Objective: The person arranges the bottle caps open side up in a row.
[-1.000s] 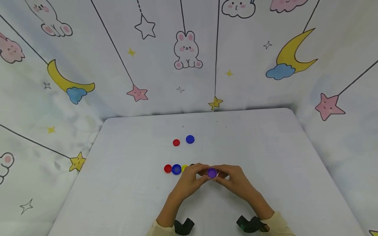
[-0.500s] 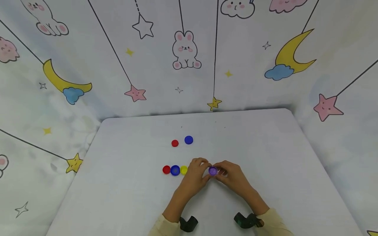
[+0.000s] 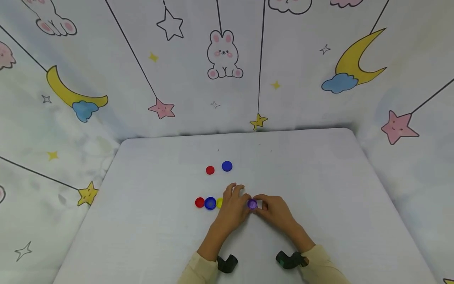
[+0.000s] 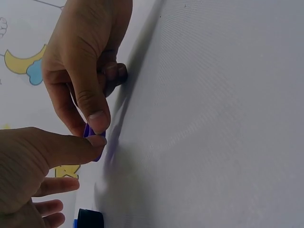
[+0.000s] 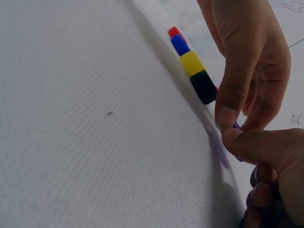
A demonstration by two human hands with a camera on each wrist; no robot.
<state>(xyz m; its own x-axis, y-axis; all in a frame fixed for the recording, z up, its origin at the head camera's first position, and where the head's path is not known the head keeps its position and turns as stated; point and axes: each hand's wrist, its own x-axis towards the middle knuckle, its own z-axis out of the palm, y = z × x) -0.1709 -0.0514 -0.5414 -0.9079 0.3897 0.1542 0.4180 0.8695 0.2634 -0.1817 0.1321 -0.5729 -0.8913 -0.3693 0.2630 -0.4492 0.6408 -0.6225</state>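
Observation:
A small purple bottle cap (image 3: 252, 204) is held between both hands, its hollow side facing up in the head view. My left hand (image 3: 231, 211) pinches its left edge with thumb and forefinger, the other fingers stretched away from it. From the opposite side my right hand (image 3: 278, 213) pinches the same cap between thumb and forefinger, its remaining fingers curled under. In the left wrist view the purple cap (image 4: 99, 153) shows edge-on, partly hidden by the thumbs. Beside the left hand stands a black cap (image 5: 203, 87), covered by that hand in the head view.
Left of the hands runs a row: a red cap (image 3: 200, 202), a blue cap (image 3: 210, 203) and a yellow cap (image 3: 219, 203), ending at the black one. Farther back lie another red cap (image 3: 210, 170) and a blue disc-like cap (image 3: 227, 166) on the white table (image 3: 152, 236).
The left hand's outer fingers have opened out, away from the purple cap. The right hand has come slightly left with the cap. Both hands still hold it, and the other caps stay put.

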